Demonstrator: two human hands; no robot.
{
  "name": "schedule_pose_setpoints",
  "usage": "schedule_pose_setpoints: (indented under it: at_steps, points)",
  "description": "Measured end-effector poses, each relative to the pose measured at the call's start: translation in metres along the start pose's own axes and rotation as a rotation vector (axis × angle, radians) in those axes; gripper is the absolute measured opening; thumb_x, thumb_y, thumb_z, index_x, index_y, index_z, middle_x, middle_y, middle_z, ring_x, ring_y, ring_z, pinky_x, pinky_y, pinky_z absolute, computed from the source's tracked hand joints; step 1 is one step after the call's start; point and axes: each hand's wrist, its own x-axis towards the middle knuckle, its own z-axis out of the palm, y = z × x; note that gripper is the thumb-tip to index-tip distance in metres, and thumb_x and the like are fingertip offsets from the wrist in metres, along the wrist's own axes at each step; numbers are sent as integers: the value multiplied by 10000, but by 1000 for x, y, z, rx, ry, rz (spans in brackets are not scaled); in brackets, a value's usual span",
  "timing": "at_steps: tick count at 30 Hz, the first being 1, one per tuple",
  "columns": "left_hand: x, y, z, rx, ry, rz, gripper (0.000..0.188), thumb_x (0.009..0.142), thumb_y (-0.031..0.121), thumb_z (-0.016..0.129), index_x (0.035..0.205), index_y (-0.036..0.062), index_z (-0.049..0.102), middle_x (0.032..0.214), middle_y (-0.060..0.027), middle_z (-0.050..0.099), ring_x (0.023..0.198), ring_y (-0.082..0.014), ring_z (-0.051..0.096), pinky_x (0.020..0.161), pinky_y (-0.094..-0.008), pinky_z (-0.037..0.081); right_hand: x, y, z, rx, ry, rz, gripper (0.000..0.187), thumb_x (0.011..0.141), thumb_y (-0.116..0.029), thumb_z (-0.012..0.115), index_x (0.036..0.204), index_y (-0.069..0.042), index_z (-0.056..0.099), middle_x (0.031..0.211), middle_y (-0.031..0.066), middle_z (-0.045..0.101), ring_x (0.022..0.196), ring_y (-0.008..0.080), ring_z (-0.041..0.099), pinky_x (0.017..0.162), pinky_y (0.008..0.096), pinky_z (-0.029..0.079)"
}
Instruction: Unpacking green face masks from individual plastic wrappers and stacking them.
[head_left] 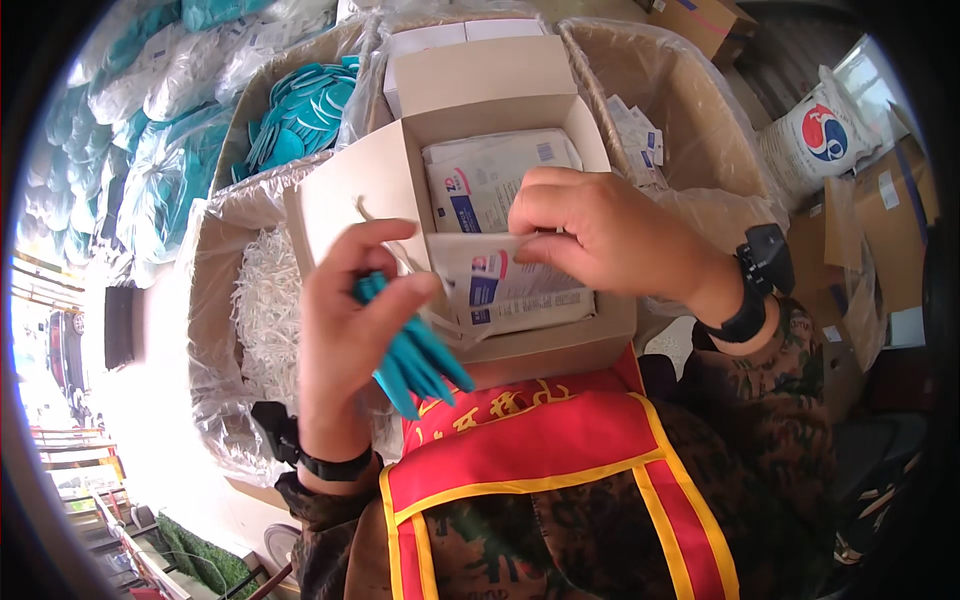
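My left hand (345, 320) is closed around several teal folded pads (420, 362) that hang below its fingers. Between its thumb and index finger run thin white cords (402, 257), close to the side of a printed white packet (525, 300). My right hand (610, 225) pinches the upper edge of that packet, which is inside an open cardboard box (585, 345) in front of me. Whether the packet's mouth is open I cannot tell. Behind it in the same box lie more white packets (490, 165), with printed labels facing up.
Plastic-lined cartons surround the box: one with teal pads (305, 110), one with tangled white cords (265, 310), one with small white packets (635, 140). Filled clear bags (165, 170) are piled at the far left. A white sack (820, 130) stands at the right beside brown cartons (885, 230).
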Motion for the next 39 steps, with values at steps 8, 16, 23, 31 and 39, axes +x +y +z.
schedule_pose_setpoints:
  at_steps: [8, 16, 23, 31, 39]
  points:
    - [7, 7, 29, 124, -115, 275, 60, 829, 51, 717, 856, 10, 683, 678, 9, 533, 636, -55, 488, 574, -219, 386, -8, -19, 5, -105, 182, -192, 123, 772, -84, 662, 777, -48, 545, 830, 99, 554, 779, 298, 589, 681, 371, 489]
    - [10, -3, 38, -421, 25, -206, 213, 912, 162, 666, 743, 36, 633, 625, 9, 578, 545, -50, 513, 495, -197, 391, -17, -44, 18, -380, 280, -501, 58, 741, -102, 573, 777, -77, 535, 800, 58, 487, 775, 225, 529, 668, 325, 466]
    - [29, -21, 39, -495, 54, -253, 267, 918, 186, 661, 691, 59, 603, 599, 30, 546, 486, -37, 469, 438, -195, 353, -39, -56, -1, 127, 213, -429, 210, 705, -118, 790, 782, -43, 609, 854, 91, 621, 739, 255, 622, 707, 358, 508]
    - [37, -33, 24, -86, 83, -119, 130, 856, 125, 711, 853, 9, 654, 648, 52, 523, 594, -18, 460, 515, -185, 346, -38, -32, -16, 340, 482, -227, 69, 866, 12, 623, 890, -32, 576, 748, 57, 584, 669, 168, 533, 637, 286, 439]
    - [2, 33, 30, 38, -397, 19, 257, 751, 44, 775, 981, -7, 674, 723, 19, 582, 639, -37, 472, 558, -205, 384, -14, -20, -2, 7, 386, -355, 131, 793, 29, 666, 890, -36, 606, 799, 75, 584, 686, 241, 552, 620, 324, 452]
